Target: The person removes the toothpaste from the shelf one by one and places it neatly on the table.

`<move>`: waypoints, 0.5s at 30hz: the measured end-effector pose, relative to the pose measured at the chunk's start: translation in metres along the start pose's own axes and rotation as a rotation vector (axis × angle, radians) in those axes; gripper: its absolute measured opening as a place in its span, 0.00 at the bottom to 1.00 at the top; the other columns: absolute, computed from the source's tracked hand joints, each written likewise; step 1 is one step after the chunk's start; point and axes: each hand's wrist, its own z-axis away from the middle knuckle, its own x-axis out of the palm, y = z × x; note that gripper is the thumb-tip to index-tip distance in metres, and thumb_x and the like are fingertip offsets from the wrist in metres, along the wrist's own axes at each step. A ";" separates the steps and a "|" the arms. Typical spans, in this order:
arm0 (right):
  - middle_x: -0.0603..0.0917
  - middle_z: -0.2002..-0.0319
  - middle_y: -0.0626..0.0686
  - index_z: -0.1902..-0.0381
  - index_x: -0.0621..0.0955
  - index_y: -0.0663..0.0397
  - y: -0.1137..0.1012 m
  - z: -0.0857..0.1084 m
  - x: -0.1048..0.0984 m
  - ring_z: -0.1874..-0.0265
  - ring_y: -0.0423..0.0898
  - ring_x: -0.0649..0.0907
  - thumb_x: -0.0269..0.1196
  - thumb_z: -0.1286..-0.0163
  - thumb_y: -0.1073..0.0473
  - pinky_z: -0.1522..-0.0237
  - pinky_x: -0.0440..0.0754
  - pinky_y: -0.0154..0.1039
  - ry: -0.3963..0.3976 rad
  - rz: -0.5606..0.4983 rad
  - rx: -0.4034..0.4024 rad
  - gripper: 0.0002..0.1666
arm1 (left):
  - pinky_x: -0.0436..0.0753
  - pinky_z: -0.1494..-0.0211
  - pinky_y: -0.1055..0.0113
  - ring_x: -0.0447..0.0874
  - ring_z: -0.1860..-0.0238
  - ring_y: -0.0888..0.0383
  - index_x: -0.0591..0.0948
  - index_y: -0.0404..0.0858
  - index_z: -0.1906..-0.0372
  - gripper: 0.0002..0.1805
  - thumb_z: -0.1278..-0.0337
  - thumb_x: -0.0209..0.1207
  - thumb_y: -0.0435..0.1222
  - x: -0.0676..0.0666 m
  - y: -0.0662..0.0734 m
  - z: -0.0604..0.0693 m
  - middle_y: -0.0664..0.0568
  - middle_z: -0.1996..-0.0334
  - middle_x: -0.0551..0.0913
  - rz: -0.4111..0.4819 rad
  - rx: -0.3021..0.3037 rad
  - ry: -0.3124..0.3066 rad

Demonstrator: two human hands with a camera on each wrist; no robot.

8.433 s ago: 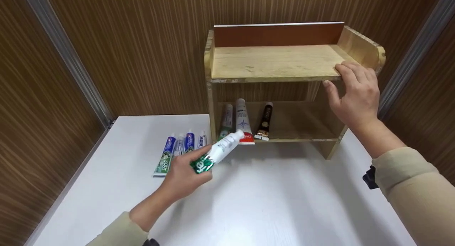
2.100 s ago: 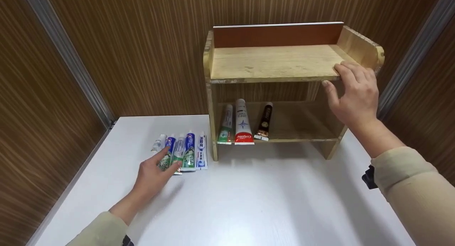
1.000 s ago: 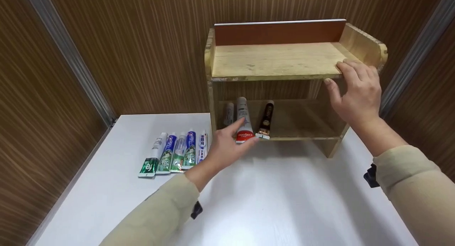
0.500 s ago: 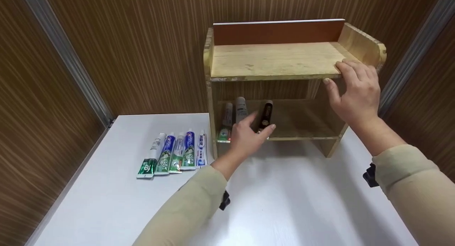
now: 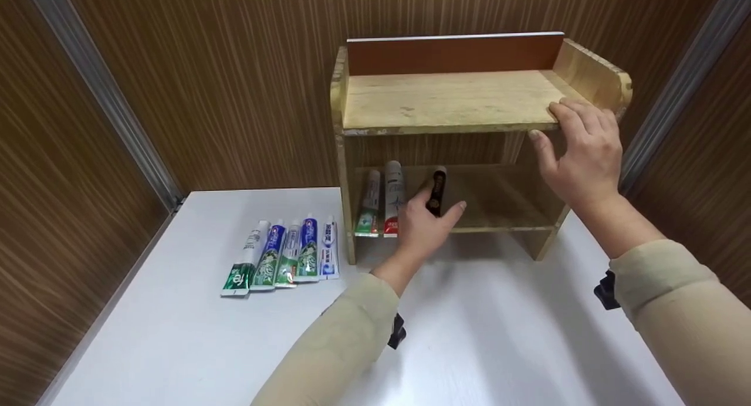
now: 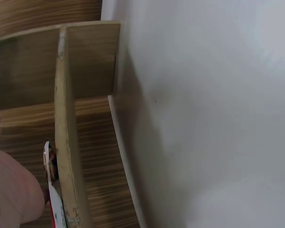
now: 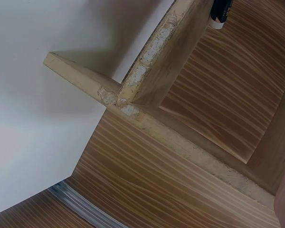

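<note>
My left hand (image 5: 423, 227) is at the lower board of a wooden shelf (image 5: 446, 101), thumb and fingers spread on either side of a black toothpaste tube (image 5: 437, 186). The tube's lower end is hidden behind the hand in the head view. To its left lie a white-and-red toothpaste tube (image 5: 393, 186), partly covered by the hand, and a green-and-white one (image 5: 368, 212). My right hand (image 5: 588, 154) holds the front edge of the upper board near its right end, fingers on top and thumb below. In the left wrist view, the left hand (image 6: 12, 190) is beside the tube ends.
Several toothpaste tubes lie in a row on the white table (image 5: 176, 335), left of the shelf; a white-and-green tube (image 5: 245, 262) is outermost. Wood-grain walls (image 5: 234, 71) close off the back and sides. The shelf's side panel (image 7: 180, 142) crosses the right wrist view.
Earlier the left hand held the white-and-green tube, which now lies at the row's left end. Since then that hand has moved right to the black tube. The right hand stays on the shelf.
</note>
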 end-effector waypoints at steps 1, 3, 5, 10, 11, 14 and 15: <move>0.85 0.42 0.64 0.41 0.84 0.63 0.000 0.000 0.000 0.38 0.66 0.80 0.64 0.28 0.45 0.29 0.67 0.58 0.001 0.000 0.000 0.30 | 0.83 0.38 0.56 0.83 0.36 0.49 0.79 0.39 0.27 0.36 0.37 0.73 0.47 0.002 0.000 0.001 0.44 0.33 0.83 -0.007 -0.006 0.011; 0.85 0.42 0.63 0.41 0.84 0.63 -0.001 0.000 0.000 0.38 0.65 0.80 0.64 0.28 0.45 0.28 0.67 0.58 0.004 -0.001 0.000 0.29 | 0.82 0.35 0.56 0.81 0.33 0.49 0.77 0.38 0.25 0.38 0.38 0.74 0.47 0.006 0.002 0.002 0.45 0.31 0.80 -0.019 -0.022 0.028; 0.86 0.42 0.63 0.41 0.84 0.62 -0.002 0.000 0.000 0.38 0.65 0.80 0.64 0.28 0.45 0.28 0.67 0.58 0.005 -0.002 -0.001 0.29 | 0.82 0.35 0.56 0.81 0.33 0.50 0.77 0.38 0.25 0.39 0.38 0.74 0.47 0.009 0.003 0.003 0.44 0.30 0.80 -0.030 -0.028 0.041; 0.86 0.42 0.63 0.41 0.84 0.62 -0.002 0.000 0.000 0.38 0.65 0.80 0.64 0.28 0.45 0.28 0.67 0.59 0.007 -0.004 -0.002 0.29 | 0.82 0.35 0.55 0.83 0.36 0.49 0.78 0.35 0.27 0.37 0.38 0.74 0.46 0.015 0.003 0.006 0.43 0.34 0.83 -0.050 -0.057 0.062; 0.86 0.42 0.63 0.41 0.84 0.62 -0.002 0.000 0.001 0.38 0.65 0.80 0.64 0.28 0.45 0.29 0.67 0.59 0.006 -0.004 -0.003 0.29 | 0.82 0.35 0.55 0.84 0.36 0.49 0.79 0.34 0.28 0.36 0.38 0.73 0.46 0.017 0.003 0.006 0.42 0.36 0.84 -0.056 -0.070 0.063; 0.86 0.42 0.63 0.41 0.84 0.62 -0.002 0.000 0.001 0.38 0.65 0.80 0.65 0.28 0.45 0.29 0.67 0.58 0.002 -0.005 -0.003 0.29 | 0.83 0.35 0.54 0.84 0.38 0.47 0.80 0.32 0.30 0.34 0.37 0.73 0.44 0.020 0.002 0.007 0.40 0.38 0.85 -0.068 -0.099 0.064; 0.86 0.42 0.63 0.41 0.84 0.62 -0.002 0.000 0.001 0.38 0.65 0.80 0.65 0.28 0.45 0.28 0.67 0.58 0.000 -0.005 -0.001 0.29 | 0.83 0.35 0.53 0.85 0.38 0.47 0.80 0.33 0.31 0.34 0.38 0.74 0.44 0.021 0.002 0.006 0.40 0.38 0.86 -0.078 -0.101 0.067</move>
